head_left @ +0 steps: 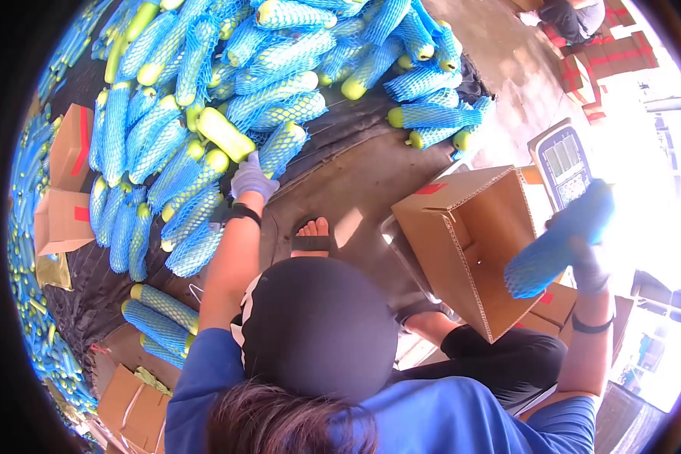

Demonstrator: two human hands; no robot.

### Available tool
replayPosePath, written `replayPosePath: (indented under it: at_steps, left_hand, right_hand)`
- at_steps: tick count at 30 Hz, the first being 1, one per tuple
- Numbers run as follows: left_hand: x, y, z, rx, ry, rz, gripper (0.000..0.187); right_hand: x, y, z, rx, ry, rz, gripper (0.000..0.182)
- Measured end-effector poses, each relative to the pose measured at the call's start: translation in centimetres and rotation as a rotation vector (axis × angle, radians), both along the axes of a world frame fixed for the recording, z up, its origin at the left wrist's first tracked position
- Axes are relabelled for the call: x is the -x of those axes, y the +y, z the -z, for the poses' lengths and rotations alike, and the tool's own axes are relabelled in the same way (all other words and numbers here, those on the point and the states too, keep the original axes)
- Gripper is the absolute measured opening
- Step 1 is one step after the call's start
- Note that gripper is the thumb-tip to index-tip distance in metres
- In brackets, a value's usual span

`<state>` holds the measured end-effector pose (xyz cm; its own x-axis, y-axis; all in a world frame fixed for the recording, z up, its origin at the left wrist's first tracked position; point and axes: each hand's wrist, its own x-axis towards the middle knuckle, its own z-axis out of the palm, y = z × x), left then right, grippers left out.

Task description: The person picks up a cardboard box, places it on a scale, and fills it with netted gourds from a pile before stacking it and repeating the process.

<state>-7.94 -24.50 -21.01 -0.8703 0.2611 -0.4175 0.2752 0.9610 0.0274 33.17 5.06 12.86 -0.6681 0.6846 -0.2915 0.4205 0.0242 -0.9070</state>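
Observation:
My left hand (254, 180), in a pale glove, reaches into a heap of long green gourds in blue foam nets. Its fingers close on the lower end of a gourd without a net (224, 134); a netted gourd (284, 145) lies just right of it. On the other side, my right hand (592, 271), also gloved, grips a blue-netted gourd (560, 240), blurred and tilted. That gourd is beside the mouth of an open cardboard box (439, 219). The box is tipped, its opening towards the right hand. A scale display (564, 163) stands behind it.
Netted gourds (280, 57) are piled on dark sheeting (348, 136). Small cardboard boxes (64, 219) stand at the left, another box (134, 408) lower down. Several netted gourds (155, 324) lie by my left elbow. A seated person (571, 19) and flat cartons (620, 57) are at upper right.

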Motion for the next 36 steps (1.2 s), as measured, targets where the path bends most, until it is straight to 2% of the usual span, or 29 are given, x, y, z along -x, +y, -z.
replayPosePath:
  at_steps: [1, 2, 4, 6, 7, 8, 9, 10, 11, 12, 14, 15, 17, 19, 22, 24, 25, 26, 27, 28, 30, 31, 32, 33, 34, 35, 36]
  left_hand:
    - [1.1, -1.0, 0.6, -0.117, -0.067, 0.049, 0.089]
    - [2.2, -1.7, 1.2, -0.232, -0.134, 0.103, 0.087]
    - [2.4, -2.8, 1.8, -0.323, -0.163, 0.105, 0.09]
    - [2.0, -3.9, 2.2, -0.731, -0.317, 0.017, 0.097]
    - [2.3, -5.0, 5.7, -1.066, -0.533, -0.143, 0.098]
    - [2.0, -5.3, 5.1, -1.067, -0.53, -0.143, 0.098]
    - [1.5, -5.8, 4.0, -1.225, -0.688, -0.124, 0.097]
    - [1.1, -6.4, 3.2, -1.381, -0.846, -0.102, 0.097]
    - [0.9, -6.7, 3.1, -1.424, -0.869, -0.047, 0.093]
    - [0.6, -6.9, 2.0, -1.425, -0.866, -0.048, 0.093]
    - [-0.3, -6.8, -1.6, -1.474, -1.028, 0.015, 0.091]
    - [-0.7, -6.8, -2.6, -1.481, -1.016, 0.05, 0.088]
    - [-1.4, -6.4, -4.3, -1.52, -1.025, 0.031, 0.087]
    - [-1.8, -5.4, -6.4, -1.588, -0.987, 0.067, 0.084]
    - [-3.0, -2.8, -11.7, -1.594, -0.901, 0.133, 0.085]
    - [-4.3, 0.1, -16.2, -1.63, -0.934, 0.158, 0.08]
    - [-5.1, 2.3, -17.8, -1.705, -0.793, 0.268, 0.077]
    - [-6.0, 4.3, -19.4, -1.777, -0.653, 0.372, 0.074]
    - [-7.0, 6.2, -20.9, -1.82, -0.606, 0.416, 0.072]
    - [-8.1, 8.0, -22.4, -1.864, -0.568, 0.461, 0.07]
    - [-10.5, 11.1, -26.6, -1.778, -0.771, 0.578, 0.074]
    - [-12.7, 12.1, -27.7, -1.791, -0.925, 0.523, 0.078]
    - [-15.1, 12.6, -29.6, -1.777, -1.107, 0.325, 0.085]
    - [-15.6, 12.9, -29.2, -1.704, -1.216, 0.424, 0.086]
    - [-16.1, 13.1, -29.1, -1.625, -1.314, 0.516, 0.087]
    - [-16.6, 13.3, -29.4, -1.616, -1.324, 0.537, 0.087]
    - [-17.1, 13.5, -30.4, -1.533, -1.434, 0.742, 0.087]
  right_hand:
    - [0.4, -0.2, 0.8, -0.013, -0.152, -0.061, 0.05]
    - [1.3, -1.7, 2.2, -0.016, -0.229, -0.107, 0.049]
    - [3.9, -4.0, 4.5, -0.357, -0.624, -0.257, 0.056]
    - [4.6, -3.7, 9.3, -0.45, -0.748, -0.369, 0.067]
    - [6.7, -4.3, 9.2, -0.405, -0.979, -0.407, 0.07]
    - [6.8, -3.8, 11.8, -0.373, -0.984, -0.448, 0.076]
    - [5.8, -2.1, 16.2, -0.43, -1.11, -0.562, 0.075]
    - [3.0, 0.7, 24.0, -0.458, -1.054, -0.606, 0.069]
    - [1.1, 2.6, 29.3, -0.484, -0.997, -0.649, 0.064]
    - [1.5, 2.6, 31.4, -0.461, -1.022, -0.667, 0.061]
    - [2.8, 2.0, 32.8, -0.442, -1.083, -0.707, 0.054]
    - [3.2, 1.6, 33.1, -0.439, -1.095, -0.726, 0.051]
    - [4.4, 1.5, 32.1, -0.451, -1.135, -0.778, 0.046]
    - [5.9, 1.1, 27.8, -0.453, -1.182, -0.833, 0.042]
    - [10.3, 0.3, 14.6, -0.437, -1.305, -0.896, 0.038]
    - [13.2, -0.6, 4.6, -0.44, -1.225, -0.81, 0.029]
    - [10.4, 1.7, 4.0, -0.613, -0.747, -0.731, 0.029]
    - [10.6, 0.7, 1.7, -0.651, -0.551, -0.584, 0.05]
    - [11.0, -0.6, 1.0, -0.381, 0.024, -0.559, 0.078]
    - [11.3, -2.4, 0.7, -0.339, 0.22, -0.532, 0.103]
    - [12.8, -5.4, 0.6, -0.405, 0.45, -0.467, 0.107]
    - [12.9, -5.9, -0.5, -0.427, 0.381, -0.437, 0.108]
    - [13.1, -5.9, -1.7, -0.45, 0.323, -0.418, 0.109]
    - [12.6, -5.9, -1.9, -0.087, 0.61, -0.415, 0.099]
    - [10.9, -5.9, -2.5, -0.105, 0.614, -0.391, 0.099]
    - [8.8, -5.7, -3.2, -0.036, 0.477, -0.39, 0.089]
    - [7.0, -5.5, -3.7, 0.035, 0.342, -0.389, 0.079]
